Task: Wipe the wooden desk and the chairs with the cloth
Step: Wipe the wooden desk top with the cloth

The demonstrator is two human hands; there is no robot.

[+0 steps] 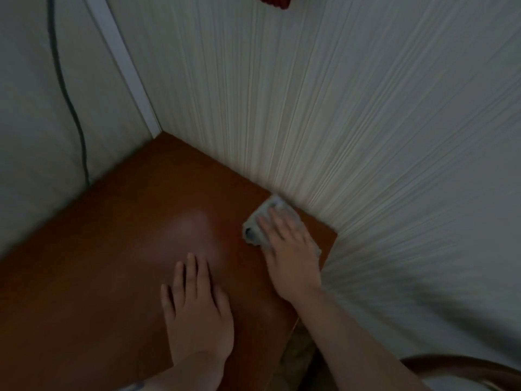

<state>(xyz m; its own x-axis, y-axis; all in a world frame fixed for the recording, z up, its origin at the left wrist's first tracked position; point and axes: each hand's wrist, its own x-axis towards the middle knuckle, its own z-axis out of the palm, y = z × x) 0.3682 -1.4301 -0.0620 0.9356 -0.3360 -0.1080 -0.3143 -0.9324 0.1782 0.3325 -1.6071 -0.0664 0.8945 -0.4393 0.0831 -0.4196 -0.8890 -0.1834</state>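
The brown wooden desk [112, 249] fills the lower left of the head view and fits into a room corner. A grey cloth [258, 225] lies on the desk near its far right corner, close to the wall. My right hand [290, 249] presses flat on the cloth with straight fingers, covering most of it. My left hand [197, 311] rests flat on the bare desk top, nearer to me and left of the cloth, fingers spread and holding nothing.
A ribbed white wall [338, 108] runs along the desk's far edge and right side. A dark cable [64, 88] hangs down the left wall. A curved brown chair edge [465, 365] shows at the bottom right. Something red [273, 0] hangs at the top.
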